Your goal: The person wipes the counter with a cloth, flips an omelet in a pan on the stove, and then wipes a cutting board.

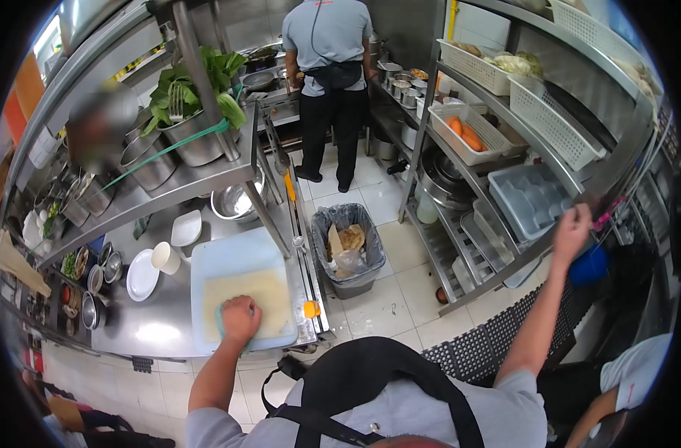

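A white cutting board [240, 254] with a yellowish, wet-looking patch lies on the steel counter. My left hand [241, 317] presses down on its near part, fingers curled over a pale green cloth [219, 321] whose edge shows at the palm. My right hand [573, 230] is stretched out to the right, raised beside the shelf rack's post, its fingers bent together. I cannot tell what, if anything, it holds. Nearest to it are a grey divided plastic tray [531, 196] on the shelf and a small pink item [601, 221].
Left of the board stand a white plate [142, 275], a cup [165, 258] and a square dish [186, 228]. A lined bin [348, 250] is on the floor beyond the counter. Carrots [464, 133] sit in a rack basket. One person [327, 82] works at the back; another [632, 381] is at right.
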Motion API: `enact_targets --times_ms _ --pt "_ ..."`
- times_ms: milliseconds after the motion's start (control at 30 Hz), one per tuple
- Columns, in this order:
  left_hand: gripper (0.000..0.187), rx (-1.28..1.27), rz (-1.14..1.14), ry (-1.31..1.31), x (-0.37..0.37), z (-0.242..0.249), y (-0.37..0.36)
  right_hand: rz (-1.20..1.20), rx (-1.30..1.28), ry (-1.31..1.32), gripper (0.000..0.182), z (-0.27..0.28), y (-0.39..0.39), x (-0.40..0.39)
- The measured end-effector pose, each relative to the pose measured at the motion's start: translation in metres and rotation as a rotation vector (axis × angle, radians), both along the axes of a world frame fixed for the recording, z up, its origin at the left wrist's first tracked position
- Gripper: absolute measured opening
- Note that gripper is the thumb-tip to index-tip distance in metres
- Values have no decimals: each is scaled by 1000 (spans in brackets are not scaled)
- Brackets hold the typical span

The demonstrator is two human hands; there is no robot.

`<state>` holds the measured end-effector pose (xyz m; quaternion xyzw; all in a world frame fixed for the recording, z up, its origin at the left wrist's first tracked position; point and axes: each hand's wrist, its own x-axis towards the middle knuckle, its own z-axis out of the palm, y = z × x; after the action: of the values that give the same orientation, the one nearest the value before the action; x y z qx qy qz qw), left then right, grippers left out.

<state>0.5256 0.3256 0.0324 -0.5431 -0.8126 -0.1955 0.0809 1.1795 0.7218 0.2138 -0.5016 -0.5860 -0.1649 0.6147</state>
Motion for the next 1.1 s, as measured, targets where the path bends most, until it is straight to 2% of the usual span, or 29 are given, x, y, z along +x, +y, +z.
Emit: enact_targets --times_ms 33,100,133,233,267,367,533,633,767,1100 --pt "8 11 -6 3 0 0 0 -33 8 259 41 37 6 11" --pt "8 25 -1 7 1 2 -1 -243 216 223 59 79 42 39" --pt "8 24 2 10 2 3 -2 -234 217 224 59 84 61 47" --pt "8 38 5 27 0 5 0 -246 6 296 69 93 92 55" --pt "9 40 -1 35 1 2 -1 -240 6 294 69 93 95 64" --pt "9 32 -8 39 -1 0 -1 202 -52 286 64 88 107 90" --pt "9 27 -8 31 -3 1 -2 175 -206 336 66 90 83 87" --pt "8 29 -4 13 -2 0 -1 48 -303 307 73 95 80 82" --pt "8 47 12 33 0 2 -2 139 -282 336 74 96 77 78" --pt "8 91 -14 -26 -5 -2 -2 124 -263 372 80 91 82 83"
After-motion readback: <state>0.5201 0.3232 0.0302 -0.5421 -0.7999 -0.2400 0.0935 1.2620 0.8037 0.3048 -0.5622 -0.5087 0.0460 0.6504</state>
